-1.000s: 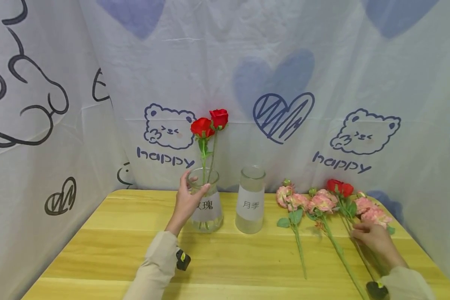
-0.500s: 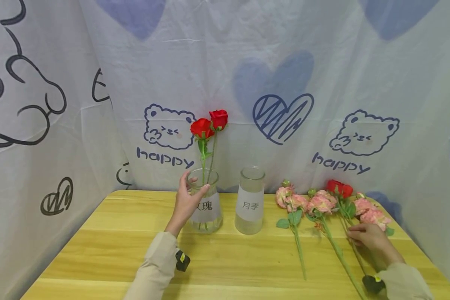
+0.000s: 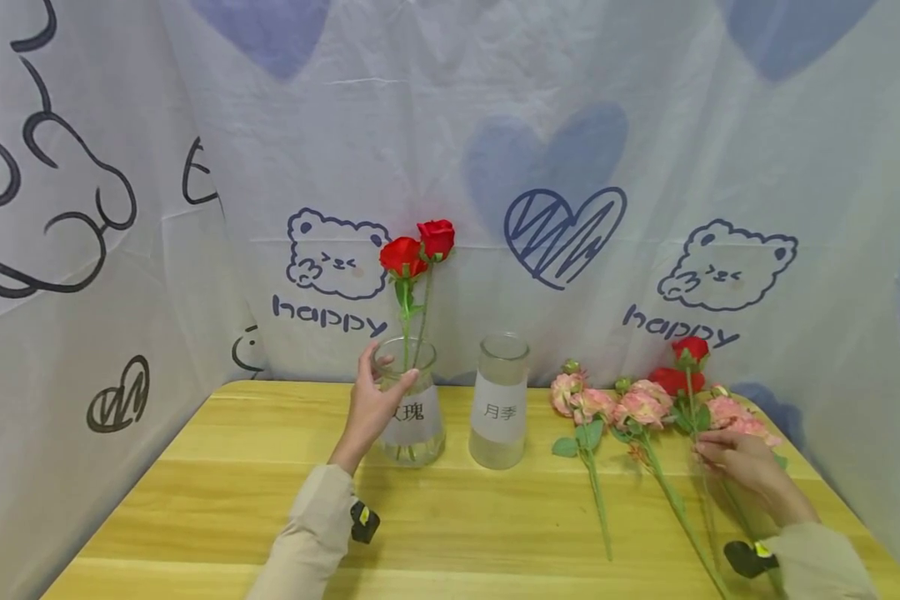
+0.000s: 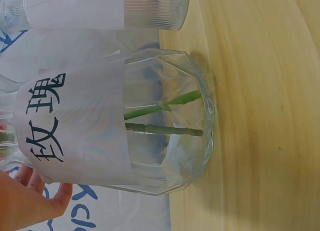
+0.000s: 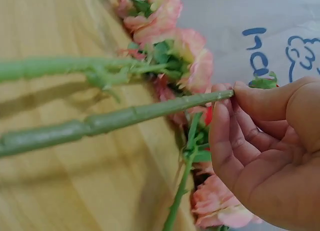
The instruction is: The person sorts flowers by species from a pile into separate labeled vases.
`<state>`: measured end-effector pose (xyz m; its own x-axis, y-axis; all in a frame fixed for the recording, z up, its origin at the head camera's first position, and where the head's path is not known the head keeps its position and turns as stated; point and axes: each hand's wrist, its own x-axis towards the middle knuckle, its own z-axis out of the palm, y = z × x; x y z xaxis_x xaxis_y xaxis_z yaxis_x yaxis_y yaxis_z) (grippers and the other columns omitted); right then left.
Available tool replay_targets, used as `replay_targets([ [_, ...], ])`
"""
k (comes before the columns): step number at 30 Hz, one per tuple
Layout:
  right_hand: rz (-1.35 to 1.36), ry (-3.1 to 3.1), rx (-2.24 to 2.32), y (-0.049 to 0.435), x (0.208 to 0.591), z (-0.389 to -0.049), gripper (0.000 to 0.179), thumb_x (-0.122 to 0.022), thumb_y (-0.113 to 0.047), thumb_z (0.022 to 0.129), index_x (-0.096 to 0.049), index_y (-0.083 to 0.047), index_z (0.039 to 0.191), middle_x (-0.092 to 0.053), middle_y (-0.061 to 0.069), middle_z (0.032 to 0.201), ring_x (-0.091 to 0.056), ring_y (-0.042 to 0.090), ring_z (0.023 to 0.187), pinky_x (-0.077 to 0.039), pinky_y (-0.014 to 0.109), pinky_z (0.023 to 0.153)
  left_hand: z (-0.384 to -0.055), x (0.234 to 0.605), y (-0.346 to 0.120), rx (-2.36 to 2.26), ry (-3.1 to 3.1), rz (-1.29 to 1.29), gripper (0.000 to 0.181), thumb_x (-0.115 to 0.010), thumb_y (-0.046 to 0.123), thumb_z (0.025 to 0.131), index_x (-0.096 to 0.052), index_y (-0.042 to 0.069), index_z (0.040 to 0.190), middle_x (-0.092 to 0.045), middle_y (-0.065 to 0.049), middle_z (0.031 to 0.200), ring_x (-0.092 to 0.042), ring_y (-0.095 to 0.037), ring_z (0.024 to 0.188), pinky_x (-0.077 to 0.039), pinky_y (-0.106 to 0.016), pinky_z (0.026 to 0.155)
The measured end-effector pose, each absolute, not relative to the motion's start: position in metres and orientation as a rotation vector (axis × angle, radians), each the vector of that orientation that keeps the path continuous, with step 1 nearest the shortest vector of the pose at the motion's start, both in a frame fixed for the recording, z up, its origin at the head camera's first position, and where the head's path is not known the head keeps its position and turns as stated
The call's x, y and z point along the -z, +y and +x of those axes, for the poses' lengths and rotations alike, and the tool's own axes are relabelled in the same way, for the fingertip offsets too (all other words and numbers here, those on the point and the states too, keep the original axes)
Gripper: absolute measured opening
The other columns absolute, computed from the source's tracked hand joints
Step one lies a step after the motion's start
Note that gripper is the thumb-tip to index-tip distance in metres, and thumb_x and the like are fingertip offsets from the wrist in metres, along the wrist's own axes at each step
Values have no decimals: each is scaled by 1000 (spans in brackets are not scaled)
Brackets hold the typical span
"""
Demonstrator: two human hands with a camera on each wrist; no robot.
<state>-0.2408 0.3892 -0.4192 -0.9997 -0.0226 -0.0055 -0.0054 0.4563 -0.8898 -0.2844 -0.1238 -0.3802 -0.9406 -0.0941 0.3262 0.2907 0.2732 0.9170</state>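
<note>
My left hand point(image 3: 373, 408) grips the neck of a wide glass vase point(image 3: 418, 421) with a white label; fingers reach behind it, thumb in front. Two red roses point(image 3: 420, 248) stand in that vase, their green stem ends visible through the glass in the left wrist view. At the right, my right hand point(image 3: 753, 471) pinches the stem point(image 5: 135, 113) of another red rose point(image 3: 691, 352) between thumb and fingers, its bloom raised above the flowers on the table. A second red rose point(image 3: 672, 382) lies just behind it.
A narrower labelled glass vase point(image 3: 499, 408) without flowers stands right of the gripped one. Pink flowers point(image 3: 642, 406) on long green stems lie across the right side of the wooden table point(image 3: 450, 533). A printed cloth point(image 3: 435, 150) hangs behind the table's far edge.
My right hand has lifted one red rose, whose bloom now stands upright above the other. That hand shifted slightly left, then up. My left hand keeps its hold on the vase.
</note>
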Motion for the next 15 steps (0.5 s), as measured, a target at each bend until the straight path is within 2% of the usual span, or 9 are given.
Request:
replay_targets([
  [4, -32, 2674, 1646, 385, 409, -240, 43, -47, -2, 100, -35, 29, 127, -65, 18, 106, -60, -2, 82, -54, 25, 75, -284, 380, -124, 1712, -2234, -174, 84, -70, 35, 87, -21, 14, 152, -44, -15, 143, -35, -36, 133, -32, -57, 104],
  [8, -23, 2708, 1680, 381, 398, -237, 42, -50, -7, 100, -42, 25, 125, -66, 4, 98, -61, -1, 81, -54, 24, 75, -285, 380, -124, 1708, -2237, -178, 84, -70, 36, 87, -21, 14, 151, -45, -15, 143, -36, -35, 133, -33, -57, 103],
  [12, 34, 2746, 1735, 376, 386, -235, 33, -57, -13, 98, -55, 15, 114, -66, -8, 86, -62, 1, 77, -53, 23, 66, -286, 380, -125, 1707, -2238, -181, 83, -70, 36, 87, -21, 14, 151, -45, -14, 143, -36, -35, 132, -33, -57, 104],
  [15, 100, 2747, 1781, 372, 379, -234, 31, -60, -18, 97, -55, 8, 112, -64, -14, 82, -60, 2, 71, -51, 24, 57, -287, 380, -125, 1705, -2243, -181, 83, -70, 35, 87, -21, 14, 152, -45, -14, 143, -36, -35, 133, -31, -58, 104],
])
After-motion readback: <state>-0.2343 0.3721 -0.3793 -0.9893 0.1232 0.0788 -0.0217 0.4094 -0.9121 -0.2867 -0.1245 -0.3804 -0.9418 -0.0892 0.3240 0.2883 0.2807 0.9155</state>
